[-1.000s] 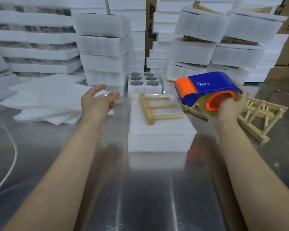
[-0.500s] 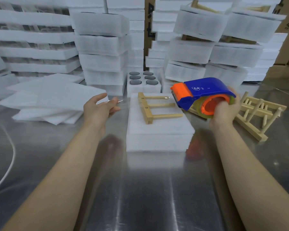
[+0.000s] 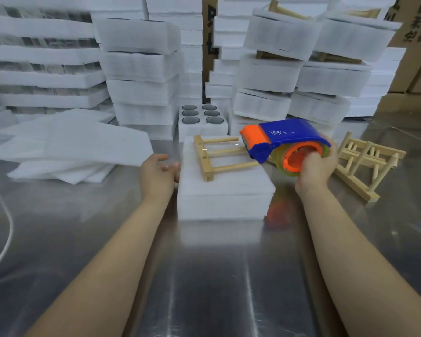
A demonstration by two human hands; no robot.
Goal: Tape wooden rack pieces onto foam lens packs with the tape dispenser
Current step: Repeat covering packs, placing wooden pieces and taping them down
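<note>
Now, in the head view, my left hand [image 3: 157, 175] has slid in to the nine o'clock edge of the foam lens pack [image 3: 224, 190], fingers loose and holding nothing, just about touching its side. My right hand [image 3: 314, 169], curled tight round the roll of the tape dispenser [image 3: 284, 138], has dropped the orange nose toward the pack, so I judge I am set to brace it and lay a strip. The wooden rack piece [image 3: 216, 156] lies flat on the pack's top, at nine o'clock from the dispenser, its peg tips just under the nose.
</note>
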